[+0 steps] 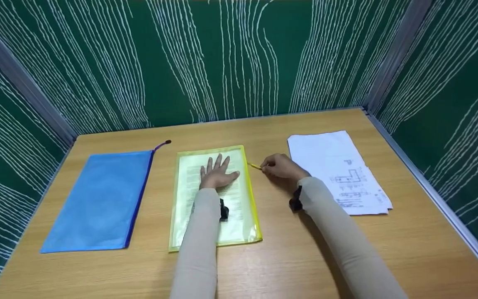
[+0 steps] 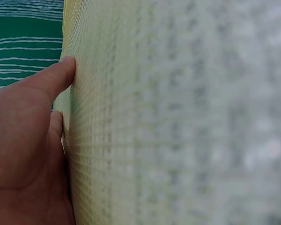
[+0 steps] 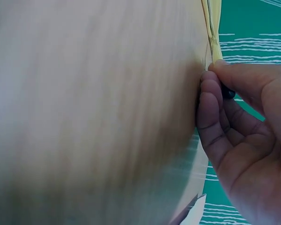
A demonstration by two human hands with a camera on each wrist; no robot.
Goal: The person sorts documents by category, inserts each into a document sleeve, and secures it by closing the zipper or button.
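A clear yellow zip document folder [image 1: 239, 226] with a printed sheet inside lies flat on the table. My left hand [image 1: 217, 173] rests on its upper half, fingers spread and straight; the left wrist view shows the thumb and a finger against the mesh-textured cover [image 2: 112, 117]. At the folder's upper right, my right hand [image 1: 282, 167] pinches the yellow zipper tail [image 1: 254, 165] between thumb and fingertips. A black end piece [image 3: 228, 93] peeks out behind those fingers in the right wrist view, where the yellow strip [image 3: 216, 49] runs up to the folder.
To the left lies a blue zip folder [image 1: 102, 199], its purple zipper tail [image 1: 163, 145] sticking out at the top. Stacked white papers [image 1: 318, 153] with drawn marks lie right, partly behind the right forearm. Green panels with white wavy lines [image 1: 239, 62] wall in the wooden table [image 1: 280, 265].
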